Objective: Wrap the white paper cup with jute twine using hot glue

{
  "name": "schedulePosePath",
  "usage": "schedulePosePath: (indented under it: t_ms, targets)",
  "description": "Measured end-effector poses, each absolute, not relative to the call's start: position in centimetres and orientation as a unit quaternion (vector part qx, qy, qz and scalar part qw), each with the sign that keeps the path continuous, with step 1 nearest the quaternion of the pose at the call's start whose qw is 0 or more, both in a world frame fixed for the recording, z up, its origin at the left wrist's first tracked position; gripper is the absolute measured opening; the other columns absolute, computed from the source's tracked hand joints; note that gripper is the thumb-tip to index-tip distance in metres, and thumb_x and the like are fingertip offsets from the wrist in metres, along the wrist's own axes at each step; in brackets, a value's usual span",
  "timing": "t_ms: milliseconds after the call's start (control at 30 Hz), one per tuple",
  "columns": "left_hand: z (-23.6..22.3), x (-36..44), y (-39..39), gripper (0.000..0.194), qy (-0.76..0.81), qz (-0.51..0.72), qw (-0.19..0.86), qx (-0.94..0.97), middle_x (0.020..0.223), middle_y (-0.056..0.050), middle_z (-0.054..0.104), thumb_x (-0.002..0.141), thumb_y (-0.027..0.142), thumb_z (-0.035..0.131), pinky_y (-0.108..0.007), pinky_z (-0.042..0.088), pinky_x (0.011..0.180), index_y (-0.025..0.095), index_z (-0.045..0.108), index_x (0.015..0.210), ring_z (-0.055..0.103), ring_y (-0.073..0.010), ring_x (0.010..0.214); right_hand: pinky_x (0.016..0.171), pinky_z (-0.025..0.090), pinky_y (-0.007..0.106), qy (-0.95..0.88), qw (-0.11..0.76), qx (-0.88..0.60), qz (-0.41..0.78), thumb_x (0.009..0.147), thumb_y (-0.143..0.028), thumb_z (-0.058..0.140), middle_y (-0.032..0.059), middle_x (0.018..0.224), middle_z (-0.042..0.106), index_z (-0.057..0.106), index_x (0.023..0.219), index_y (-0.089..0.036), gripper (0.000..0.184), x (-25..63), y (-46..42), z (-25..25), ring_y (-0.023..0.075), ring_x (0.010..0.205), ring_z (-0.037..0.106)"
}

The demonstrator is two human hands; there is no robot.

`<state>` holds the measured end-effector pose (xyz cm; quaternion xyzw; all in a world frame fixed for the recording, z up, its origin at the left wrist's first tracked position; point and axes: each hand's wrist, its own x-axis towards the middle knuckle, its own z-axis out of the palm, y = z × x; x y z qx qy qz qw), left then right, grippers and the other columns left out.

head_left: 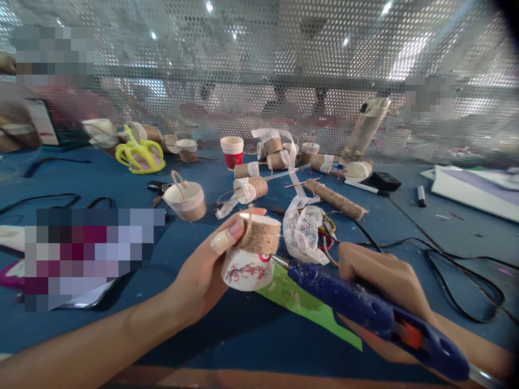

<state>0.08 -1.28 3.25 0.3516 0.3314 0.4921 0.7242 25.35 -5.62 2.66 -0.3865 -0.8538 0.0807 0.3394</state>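
My left hand (203, 270) grips a small paper cup (249, 267) lying on its side, with jute twine wound round its upper half and a red blossom print on the lower part. My right hand (385, 281) is wrapped round a blue glue gun (365, 305) with an orange trigger. The gun's metal nozzle touches the cup just below the twine. Under both lies a green paper strip (308, 308) on the blue table (243, 335).
Beyond the hands lie white lace ribbon (304, 227), a jute twine roll (334, 199), several twine-wrapped cups, a red paper cup (232, 151), a yellow plastic piece (140, 154), a marker (421, 195) and black cables (458, 275). A perforated metal screen closes the back.
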Motion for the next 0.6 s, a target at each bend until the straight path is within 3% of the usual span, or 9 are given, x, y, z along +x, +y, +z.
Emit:
schedulePosePath:
  t_ms: [200,467,600]
  targets:
    - [3.45,0.29,-1.29,0.034,0.336,0.489,0.711,0.377,0.101,-0.003,0.078,0.076,0.041,0.08,-0.029,0.053,0.074,0.026,0.076,0.105,0.069,-0.0252,0.095,0.048,0.027,0.026,-0.859,0.336,-0.377,0.086,0.071,-0.013,0.06,-0.0055,0.067,0.036,0.027,0.078,-0.025,0.036,25.38,-5.52,2.65,0.0115,0.052,0.03]
    - [3.41,0.06,-1.36,0.036,0.335,0.498,0.7,0.388,0.099,-0.007,0.078,0.083,0.047,0.071,-0.033,0.054,0.08,0.021,0.074,0.108,0.07,-0.0248,0.089,0.049,0.028,0.026,-0.865,0.314,-0.388,0.052,0.075,-0.008,0.056,-0.0053,0.066,0.038,0.029,0.08,-0.026,0.032,25.64,-5.48,2.63,0.0117,0.051,0.033]
    - [3.36,0.04,-1.27,0.036,0.334,0.499,0.696,0.393,0.098,-0.004,0.077,0.081,0.045,0.074,-0.029,0.054,0.075,0.023,0.073,0.109,0.069,-0.0219,0.087,0.049,0.028,0.026,-0.862,0.312,-0.398,0.045,0.078,-0.006,0.053,-0.0051,0.065,0.038,0.029,0.079,-0.026,0.031,25.54,-5.43,2.68,0.0119,0.05,0.032]
